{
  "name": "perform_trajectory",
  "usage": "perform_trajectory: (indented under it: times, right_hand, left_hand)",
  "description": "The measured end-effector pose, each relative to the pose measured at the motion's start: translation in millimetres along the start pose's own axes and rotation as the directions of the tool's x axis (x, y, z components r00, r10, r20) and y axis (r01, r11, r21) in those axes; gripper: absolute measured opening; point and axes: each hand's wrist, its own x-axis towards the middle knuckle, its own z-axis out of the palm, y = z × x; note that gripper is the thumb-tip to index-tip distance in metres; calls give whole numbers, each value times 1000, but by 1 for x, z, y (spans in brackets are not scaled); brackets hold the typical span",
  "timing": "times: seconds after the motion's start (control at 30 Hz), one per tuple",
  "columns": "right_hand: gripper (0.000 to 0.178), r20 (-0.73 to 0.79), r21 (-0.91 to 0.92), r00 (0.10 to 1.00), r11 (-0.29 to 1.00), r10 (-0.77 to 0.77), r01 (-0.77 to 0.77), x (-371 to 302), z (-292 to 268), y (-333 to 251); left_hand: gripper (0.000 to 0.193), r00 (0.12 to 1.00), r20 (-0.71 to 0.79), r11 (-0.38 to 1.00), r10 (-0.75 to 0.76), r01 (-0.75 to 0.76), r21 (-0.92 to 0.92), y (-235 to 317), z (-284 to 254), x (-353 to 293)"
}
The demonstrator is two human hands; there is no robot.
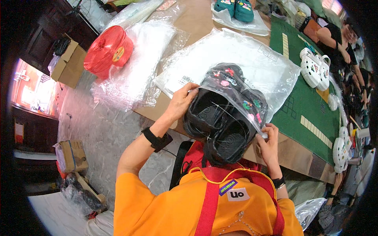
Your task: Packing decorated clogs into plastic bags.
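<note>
At the edge of a clear plastic bag (236, 49), our left hand (182, 101) pinches the film between thumb and fingers, while our right hand (269, 144) grips the same edge on the opposite side, fingertips closed on it. Between our hands sit the black clogs (227, 143), heels toward us and toes under the plastic, where bright charms show through. They lie at the near edge of the brown table (197, 21); we cannot tell how much of them it bears. Beyond the toes the bag spreads flat and whitish. To our left we have a pile of clear bags (147, 49), with a red round bundle (103, 53) on it. Farther off, teal clogs (244, 11) rest on more plastic. On our right a green mat (289, 118) bears white clogs (311, 69); past it is another person (330, 39).
</note>
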Motion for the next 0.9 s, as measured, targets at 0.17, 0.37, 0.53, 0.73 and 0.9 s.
perform_trajectory:
  times: [0.17,0.37,0.53,0.73,0.9]
  right_hand:
    - [14,18,-112,992,985,-128,129,16,0,-14]
    - [5,-128,70,981,985,-146,156,-6,1,-17]
    - [6,-124,161,940,928,-318,335,-42,3,14]
    - [7,-49,133,920,910,-390,393,-47,-4,19]
    - [13,61,21,863,865,-502,502,-42,-8,2]
  left_hand:
    - [24,991,-84,989,102,-93,111,17,5,-8]
    - [9,921,-288,959,262,-214,188,11,17,-50]
    - [7,882,-283,910,377,-296,290,5,6,-86]
    - [12,873,-43,835,486,-449,318,10,-9,-106]
    - [12,930,-113,913,349,-310,264,4,-12,-117]
